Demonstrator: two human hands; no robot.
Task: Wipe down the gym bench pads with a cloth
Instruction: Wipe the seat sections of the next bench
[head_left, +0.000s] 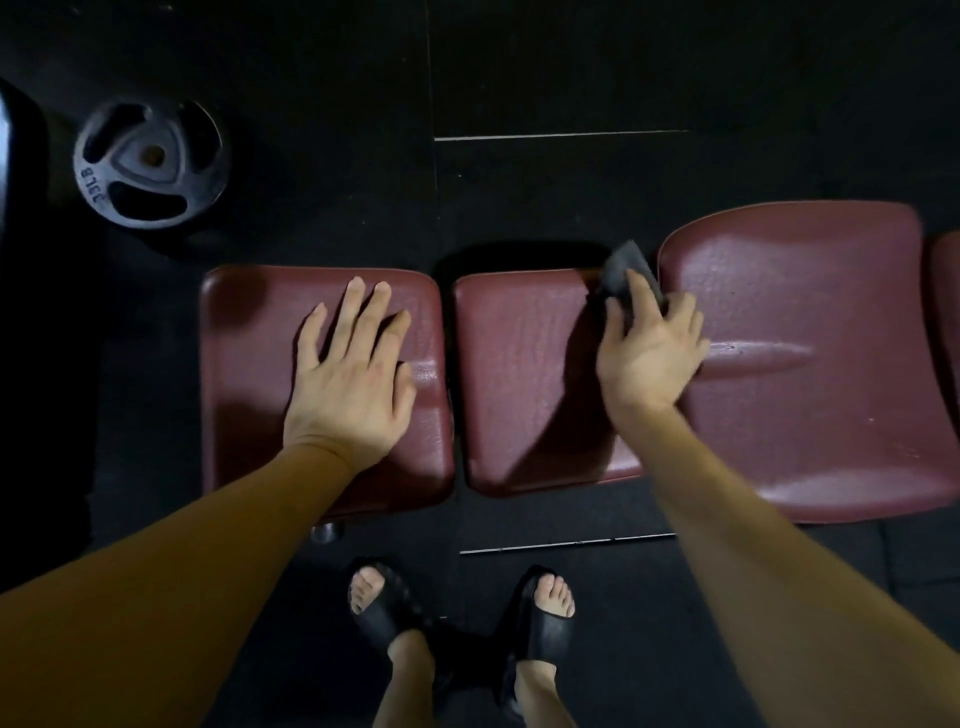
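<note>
- The cloth (631, 273), a dark grey piece, sits under the fingers of the right hand (649, 343), right at the far end of the gap between the middle pad (524, 379) and the right pad (810, 364).
- The right hand curls over the cloth, fingers bent down on it, thumb along its left side; one corner of the cloth pokes out beyond the fingertips, past the far edge of the pads.
- The left hand (353, 374) lies flat and spread on the left pad (244, 364), palm down, holding nothing, well apart from the cloth.
- All three pads are dark red, worn and creased, lying in a row with narrow dark gaps between them; the right pad is the widest and sits a little farther out than the other two.
- A sliver of a fourth red pad (948, 312) shows at the right edge of the view.
- Beyond the far edges is bare black floor (571, 78) with pale seam lines; the same floor runs along the near side, where the person's feet in black slides (545, 618) stand just short of the pads.
- A weight plate (150, 163) lies on the floor to the far left, well apart from the left pad.
</note>
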